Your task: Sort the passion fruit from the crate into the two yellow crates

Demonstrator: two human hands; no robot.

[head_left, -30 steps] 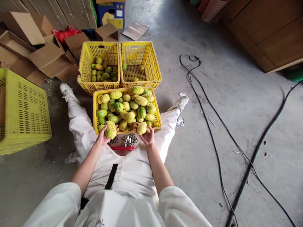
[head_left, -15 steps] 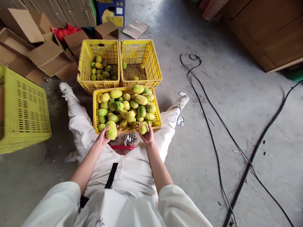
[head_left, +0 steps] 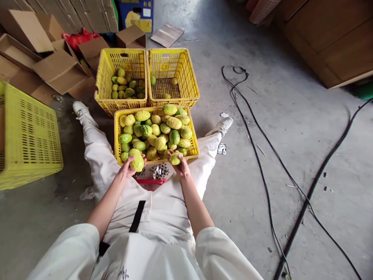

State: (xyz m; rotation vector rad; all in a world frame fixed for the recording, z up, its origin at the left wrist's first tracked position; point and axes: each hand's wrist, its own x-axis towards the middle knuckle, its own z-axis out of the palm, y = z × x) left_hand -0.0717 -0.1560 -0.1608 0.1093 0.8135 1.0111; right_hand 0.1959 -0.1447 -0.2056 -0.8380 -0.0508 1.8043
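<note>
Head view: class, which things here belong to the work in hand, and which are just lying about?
In hand:
left hand holding a fruit
right hand holding another fruit
full crate
two far crates

Lying about:
cardboard boxes
black cables
side crate

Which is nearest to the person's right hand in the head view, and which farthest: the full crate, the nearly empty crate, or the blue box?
From the right hand:
1. Full crate, directly ahead, between the legs.
2. Nearly empty crate, beyond it, right side.
3. Blue box, farthest, at the top.
</note>
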